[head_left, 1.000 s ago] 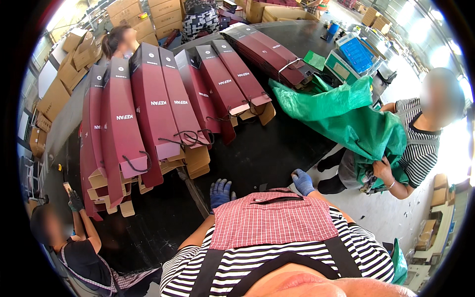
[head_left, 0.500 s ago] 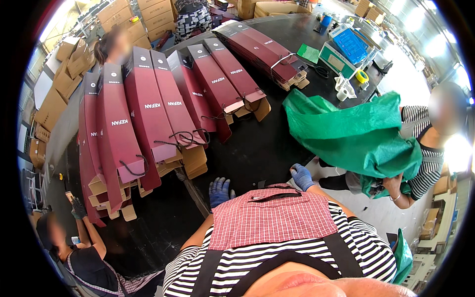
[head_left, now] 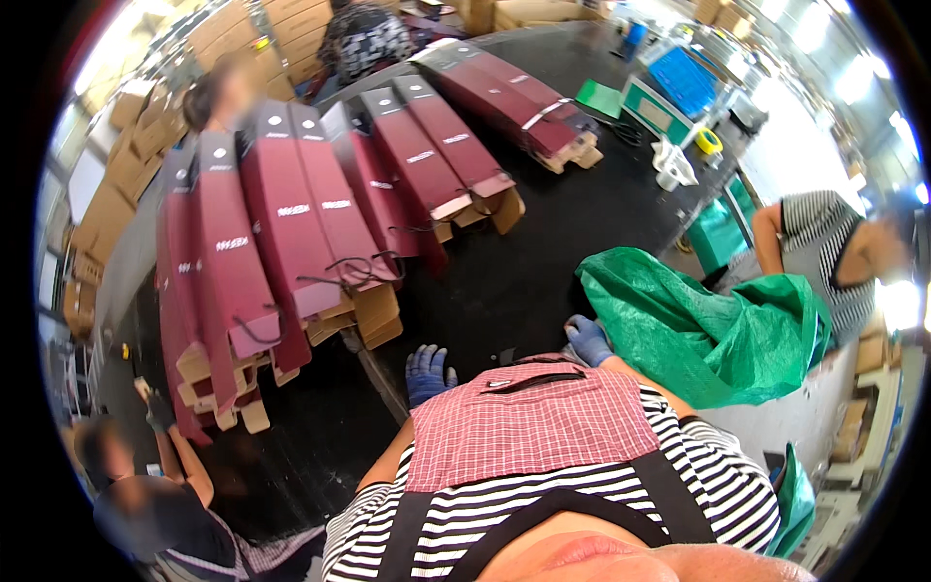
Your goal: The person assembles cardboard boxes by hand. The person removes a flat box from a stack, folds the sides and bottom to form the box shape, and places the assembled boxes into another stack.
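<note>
My left hand (head_left: 428,376), in a blue work glove, rests palm down near the front edge of the black table (head_left: 504,291), fingers spread and holding nothing. Also gloved in blue, my right hand (head_left: 588,340) lies at the table edge with fingers stretched out, beside a large green woven plastic sheet or sack (head_left: 698,330). Whether it touches the green plastic I cannot tell. Beyond my left hand lie several long maroon cardboard boxes (head_left: 281,204) with black cord handles. Their near ends show open brown flaps (head_left: 376,315).
At the far right of the table are a blue-topped box (head_left: 684,82), a yellow tape roll (head_left: 708,142), white cloth or plastic (head_left: 671,160) and a strapped maroon bundle (head_left: 509,102). A co-worker (head_left: 824,252) is at right; another (head_left: 165,504) at lower left. Cartons (head_left: 291,39) are stacked behind.
The green plastic has dropped lower and spread nearer my right hand. The co-worker at right has shifted back and leans differently. My hands have stayed nearly where they were.
</note>
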{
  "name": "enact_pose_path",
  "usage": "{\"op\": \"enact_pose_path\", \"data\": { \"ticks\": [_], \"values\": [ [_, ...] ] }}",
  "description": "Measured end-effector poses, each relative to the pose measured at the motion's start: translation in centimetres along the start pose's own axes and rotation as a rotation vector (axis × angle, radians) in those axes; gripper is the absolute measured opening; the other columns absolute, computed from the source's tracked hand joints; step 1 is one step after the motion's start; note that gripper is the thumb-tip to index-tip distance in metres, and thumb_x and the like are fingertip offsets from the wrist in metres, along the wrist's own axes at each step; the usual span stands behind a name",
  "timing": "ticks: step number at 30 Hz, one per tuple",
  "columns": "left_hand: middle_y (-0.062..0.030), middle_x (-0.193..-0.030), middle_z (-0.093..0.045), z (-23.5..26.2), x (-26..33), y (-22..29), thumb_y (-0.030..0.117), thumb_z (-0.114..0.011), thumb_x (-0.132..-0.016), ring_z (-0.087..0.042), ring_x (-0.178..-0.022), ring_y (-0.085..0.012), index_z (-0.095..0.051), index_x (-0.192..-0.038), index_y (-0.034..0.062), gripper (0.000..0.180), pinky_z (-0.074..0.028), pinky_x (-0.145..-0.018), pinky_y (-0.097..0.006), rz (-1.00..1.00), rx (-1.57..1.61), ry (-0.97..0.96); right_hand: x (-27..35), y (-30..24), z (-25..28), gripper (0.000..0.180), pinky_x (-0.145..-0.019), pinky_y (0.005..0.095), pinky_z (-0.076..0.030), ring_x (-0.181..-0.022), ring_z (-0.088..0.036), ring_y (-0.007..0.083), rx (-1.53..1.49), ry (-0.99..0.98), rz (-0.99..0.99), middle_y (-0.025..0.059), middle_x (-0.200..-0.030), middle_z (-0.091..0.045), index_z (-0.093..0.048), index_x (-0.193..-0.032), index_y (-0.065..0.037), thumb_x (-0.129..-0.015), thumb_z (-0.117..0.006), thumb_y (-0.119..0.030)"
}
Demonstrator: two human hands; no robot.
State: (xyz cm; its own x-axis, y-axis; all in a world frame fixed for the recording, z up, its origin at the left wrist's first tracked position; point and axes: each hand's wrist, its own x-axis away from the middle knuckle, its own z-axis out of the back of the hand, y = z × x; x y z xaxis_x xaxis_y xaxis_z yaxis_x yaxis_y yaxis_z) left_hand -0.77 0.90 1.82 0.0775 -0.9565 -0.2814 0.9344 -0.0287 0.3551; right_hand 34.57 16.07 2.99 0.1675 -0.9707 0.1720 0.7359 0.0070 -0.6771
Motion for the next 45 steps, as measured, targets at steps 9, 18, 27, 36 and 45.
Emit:
{"op": "enact_pose_path", "data": {
  "ticks": [9, 18, 27, 36, 45],
  "values": [
    [-0.0107, -0.131, -0.056, -0.6, -0.1, 0.0, 0.026, -0.066, -0.083, -0.047, -0.131, -0.0306, -0.061, -0.124, 0.0093, 0.044, -0.031, -0.115, -0.052, -0.017, -0.037, 0.048, -1.0, -1.4, 2.3, 0.029, -0.083, 0.0456, -0.053, -0.094, -0.068, 0.0393, 0.041, -0.202, -0.105, 0.0208, -0.099, -0.071, -0.069, -0.106, -0.009, -0.091, -0.055, -0.029],
    [-0.0126, -0.131, -0.056, -0.2, -0.6, 1.4, 0.021, -0.061, -0.084, -0.048, -0.130, -0.0326, -0.059, -0.125, 0.0085, 0.043, -0.032, -0.113, -0.052, 0.002, -0.107, 0.008, -4.5, 0.6, 4.8, 0.026, -0.081, 0.0431, -0.055, -0.093, -0.069, 0.0340, -0.063, -0.475, -0.020, 0.0175, -0.100, -0.072, -0.070, -0.103, -0.005, -0.089, -0.058, -0.023],
    [-0.0168, -0.132, -0.054, -1.9, -3.8, 7.7, 0.014, -0.057, -0.083, -0.049, -0.128, -0.0350, -0.054, -0.130, 0.0057, 0.048, -0.037, -0.111, -0.048, 0.288, -0.393, 0.022, -13.2, 8.7, 14.4, 0.027, -0.076, 0.0310, -0.054, -0.083, -0.066, 0.0147, -0.516, -0.874, -0.074, 0.0066, -0.089, -0.070, -0.069, -0.104, 0.001, -0.097, -0.063, -0.025],
    [-0.0228, -0.129, -0.059, -12.0, -22.7, 26.7, 0.014, -0.063, -0.085, -0.054, -0.122, -0.0390, -0.055, -0.132, 0.0008, 0.050, -0.041, -0.108, -0.045, 0.314, 0.182, 0.018, -18.0, 23.0, 30.2, 0.021, -0.069, 0.0319, -0.054, -0.073, -0.065, 0.0163, -0.475, -0.611, -0.248, 0.0080, -0.084, -0.069, -0.068, -0.095, 0.002, -0.095, -0.061, -0.018],
    [-0.0022, -0.147, -0.047, -16.7, -44.2, 23.4, 0.047, -0.068, -0.091, -0.044, -0.136, -0.0281, -0.021, -0.158, 0.0230, 0.085, -0.045, -0.097, -0.057, 1.046, 1.117, -0.099, -24.4, 26.2, 31.6, 0.019, -0.072, 0.0318, -0.054, -0.076, -0.064, 0.0172, -0.590, -0.482, -0.323, 0.0078, -0.087, -0.067, -0.064, -0.100, 0.000, -0.097, -0.063, -0.018]
  ]
}}
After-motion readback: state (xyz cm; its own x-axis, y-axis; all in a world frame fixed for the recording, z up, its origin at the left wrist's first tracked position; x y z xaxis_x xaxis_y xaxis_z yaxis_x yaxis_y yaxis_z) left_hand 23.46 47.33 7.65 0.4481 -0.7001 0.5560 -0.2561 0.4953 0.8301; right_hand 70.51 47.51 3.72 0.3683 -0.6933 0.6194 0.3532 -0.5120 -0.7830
